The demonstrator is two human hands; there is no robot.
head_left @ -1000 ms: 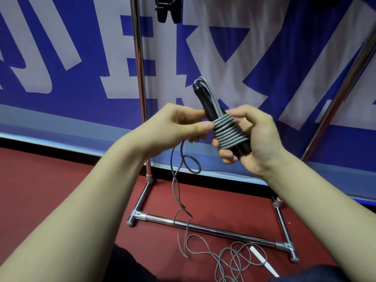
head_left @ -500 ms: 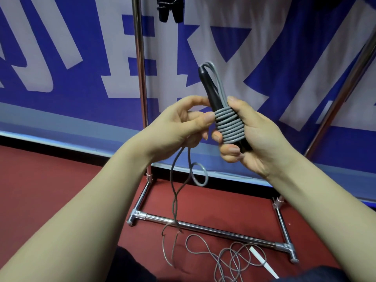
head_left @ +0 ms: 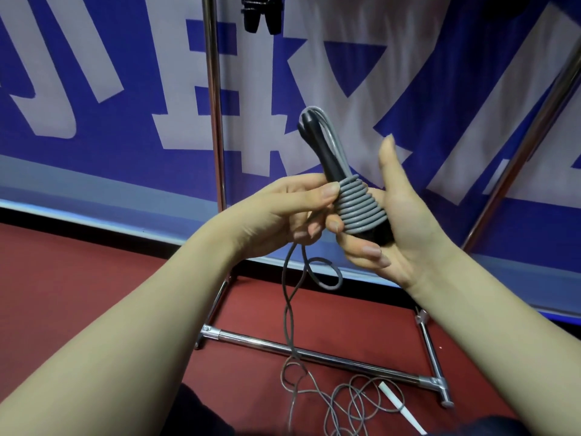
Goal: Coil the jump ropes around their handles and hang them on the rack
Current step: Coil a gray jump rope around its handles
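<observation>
The grey jump rope (head_left: 358, 209) is wound in a tight coil round the lower part of its black handles (head_left: 317, 143), which tilt up and to the left in front of the rack (head_left: 213, 89). The right hand (head_left: 405, 228) cradles the handles, fingers curled beneath them and thumb raised clear. The left hand (head_left: 283, 215) pinches the rope just beside the coil. The slack hangs down to the red floor (head_left: 63, 278) and lies tangled there, across the rack's base bar.

jump rope cord (head_left: 358, 209): grey
handles (head_left: 317, 143): black
banner (head_left: 94, 89): blue, white lettering
floor (head_left: 94, 278): red
rack (head_left: 314, 350): chrome
</observation>
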